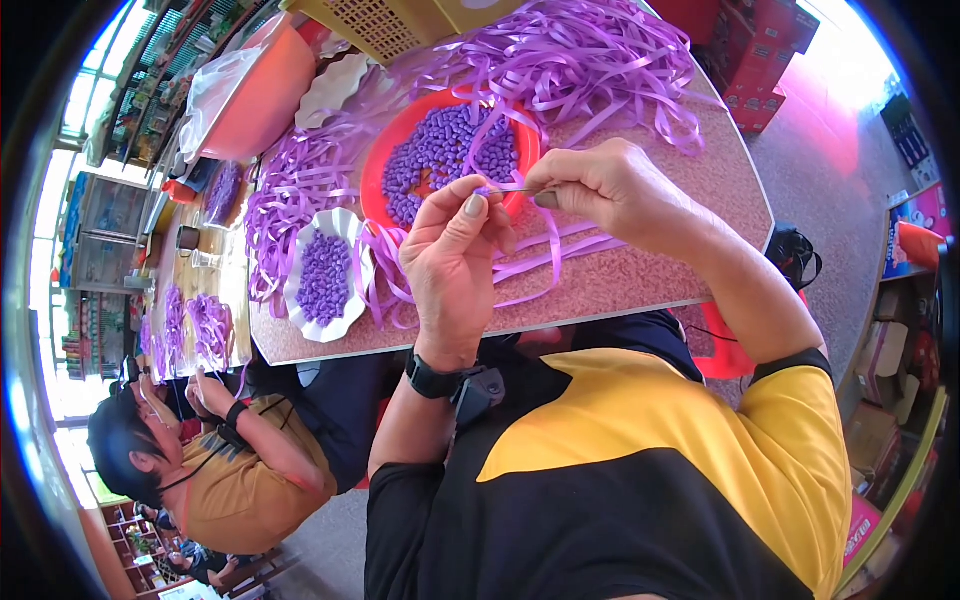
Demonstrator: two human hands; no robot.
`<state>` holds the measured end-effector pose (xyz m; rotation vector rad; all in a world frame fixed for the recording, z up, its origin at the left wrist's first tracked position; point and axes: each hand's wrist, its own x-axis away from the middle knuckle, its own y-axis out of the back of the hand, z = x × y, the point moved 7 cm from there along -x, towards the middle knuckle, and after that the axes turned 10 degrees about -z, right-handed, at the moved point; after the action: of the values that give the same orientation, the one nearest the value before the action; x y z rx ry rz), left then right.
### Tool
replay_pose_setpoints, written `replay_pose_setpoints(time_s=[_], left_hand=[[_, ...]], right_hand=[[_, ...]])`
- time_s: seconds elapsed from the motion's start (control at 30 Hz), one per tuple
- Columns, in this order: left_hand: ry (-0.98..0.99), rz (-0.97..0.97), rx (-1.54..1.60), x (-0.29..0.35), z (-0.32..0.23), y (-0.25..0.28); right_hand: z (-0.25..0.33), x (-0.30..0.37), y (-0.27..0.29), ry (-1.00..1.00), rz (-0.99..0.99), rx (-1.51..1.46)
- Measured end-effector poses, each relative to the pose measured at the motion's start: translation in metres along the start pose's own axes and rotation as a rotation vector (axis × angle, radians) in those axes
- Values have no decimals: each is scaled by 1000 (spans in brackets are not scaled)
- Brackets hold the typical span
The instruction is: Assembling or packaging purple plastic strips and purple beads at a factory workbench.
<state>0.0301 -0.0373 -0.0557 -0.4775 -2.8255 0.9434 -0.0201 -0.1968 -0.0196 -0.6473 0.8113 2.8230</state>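
Note:
My left hand [452, 260] is raised over the near side of the table, its thumb and forefinger closed on a small purple bead [484, 192]. From the right, my right hand [615, 190] pinches a thin, needle-like metal rod [514, 190] whose tip meets the bead; whether it passes through the bead is too small to tell. Purple ribbon [553, 262] trails below both hands onto the tabletop. Just beyond them, a red round basin [376, 172] holds many purple beads. A white fluted dish [345, 328] with more beads stands left of my left hand.
Loose purple ribbon [590, 60] is heaped on the pinkish speckled table [690, 230]. A yellow basket [375, 25] and a large pinkish-red basin [262, 95] stand at the back. At the left, a co-worker [250, 490] in a mustard top handles purple ribbon. Red boxes [755, 75] are stacked behind right.

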Motion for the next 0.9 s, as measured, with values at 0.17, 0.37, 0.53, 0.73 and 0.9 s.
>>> replay_pose_setpoints(time_s=[0.17,0.37,0.53,0.73,0.9], left_hand=[[18,-46,41,-1,-2,4],[44,-49,58,0,-5,8],[97,-42,81,4,1,6],[102,-8,64,6,0,4],[21,-8,-33,11,-6,1]], right_hand=[[-1,-1,5,61,-37,19],[-28,-3,8,-499,96,-671],[-28,-2,13,-532,62,-676],[-27,-3,4,-430,167,-537],[-19,-1,5,-195,114,-187]])
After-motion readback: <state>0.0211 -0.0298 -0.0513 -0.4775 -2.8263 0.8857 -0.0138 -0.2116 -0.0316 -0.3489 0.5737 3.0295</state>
